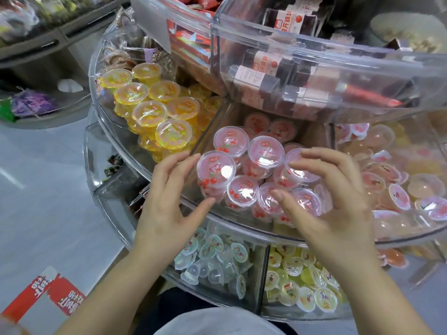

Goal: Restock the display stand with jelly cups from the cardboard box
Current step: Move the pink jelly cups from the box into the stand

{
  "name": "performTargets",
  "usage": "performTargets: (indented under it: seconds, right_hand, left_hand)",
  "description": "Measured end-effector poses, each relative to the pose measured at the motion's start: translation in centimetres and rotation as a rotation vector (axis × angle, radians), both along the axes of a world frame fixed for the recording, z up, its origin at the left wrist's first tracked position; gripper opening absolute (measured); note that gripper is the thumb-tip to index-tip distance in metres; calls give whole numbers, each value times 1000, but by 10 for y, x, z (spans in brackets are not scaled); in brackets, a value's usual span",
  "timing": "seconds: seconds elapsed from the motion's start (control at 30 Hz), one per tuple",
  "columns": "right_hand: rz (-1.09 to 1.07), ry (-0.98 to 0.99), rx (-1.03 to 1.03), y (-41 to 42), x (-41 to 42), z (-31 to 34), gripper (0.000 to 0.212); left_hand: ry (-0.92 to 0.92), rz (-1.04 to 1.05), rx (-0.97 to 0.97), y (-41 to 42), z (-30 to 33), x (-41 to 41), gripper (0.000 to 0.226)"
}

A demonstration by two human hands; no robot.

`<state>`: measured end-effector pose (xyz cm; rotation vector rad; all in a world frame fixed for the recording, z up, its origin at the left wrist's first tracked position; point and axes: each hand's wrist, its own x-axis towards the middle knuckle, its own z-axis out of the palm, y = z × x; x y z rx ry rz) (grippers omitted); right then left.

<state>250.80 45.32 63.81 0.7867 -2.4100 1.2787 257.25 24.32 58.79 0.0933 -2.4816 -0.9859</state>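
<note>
- Your left hand (169,201) has its grip loosely apart, fingertips touching the nearest pink jelly cup (216,169); whether it clamps is unclear.
- Your right hand (333,197) hovers over the pink jelly cups (266,151) with fingers spread and relaxed.
- These cups sit in the middle tier compartment of the clear display stand (242,224), between the yellow cups (150,112) and pale peach cups (399,184).
- The grey floor (48,189) lies to your left, where a red-and-white cardboard box (48,293) shows at the lower corner.

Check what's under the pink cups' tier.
Under the pink cups, two bins: clear mini jellies left, yellow ones right. The hands and tier rim cover their back parts.
</note>
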Motion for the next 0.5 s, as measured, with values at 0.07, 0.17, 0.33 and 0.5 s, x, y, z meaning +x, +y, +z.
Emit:
performTargets:
  seconds: [0.07,0.17,0.33,0.5]
  right_hand:
    - [118,-57,-43,-12,11,-2,22]
    - [387,-271,-37,-39,34,-14,17]
    - [776,-740,131,-98,82,-71,19]
    - [873,-1180,391,-161,146,-182,17]
  left_hand:
    - [35,76,67,-3,0,17,52]
    - [40,225,233,-10,-11,51,36]
    - [-27,592,703,-22,-68,131,26]
    - [-174,849,901,-53,-159,222,31]
